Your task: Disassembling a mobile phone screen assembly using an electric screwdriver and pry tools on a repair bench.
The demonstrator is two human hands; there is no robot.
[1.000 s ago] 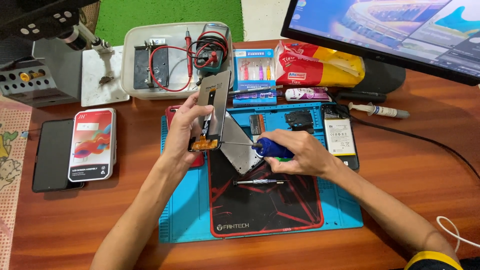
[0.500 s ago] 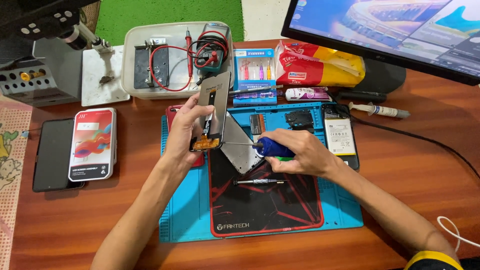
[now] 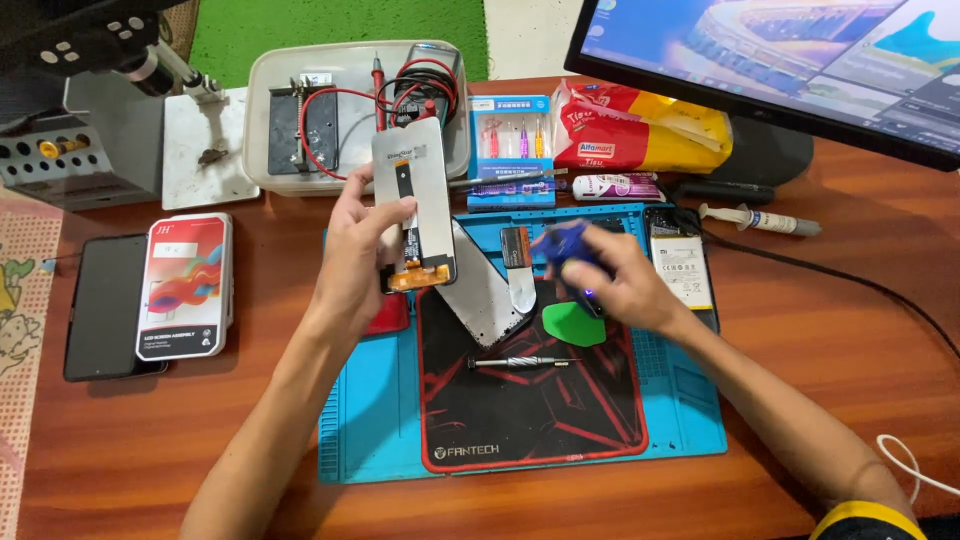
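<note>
My left hand [image 3: 355, 260] holds a grey phone screen panel [image 3: 412, 205] upright above the mat, its orange flex end pointing down. Below it a silver phone frame [image 3: 485, 290] lies slanted on the black and red mat [image 3: 530, 410]. My right hand [image 3: 625, 285] hovers over the mat's right side, fingers closed on a blurred blue tool [image 3: 563, 245]. A green pick [image 3: 572, 325] and a small metal screwdriver [image 3: 520, 362] lie on the mat by that hand.
A blue work mat [image 3: 690, 420] covers the wooden desk. At the left are a screen box [image 3: 185, 285] and a dark phone [image 3: 105, 305]. Behind stand a white tray with red leads [image 3: 300, 75], a tool pack [image 3: 510, 140], a yellow bag [image 3: 650, 125] and a monitor [image 3: 780, 60]. A phone battery [image 3: 680, 270] lies at the right.
My right hand has pulled to the right, away from the panel, taking the blue tool along. The green pick now shows on the mat. My left hand has raised the panel slightly.
</note>
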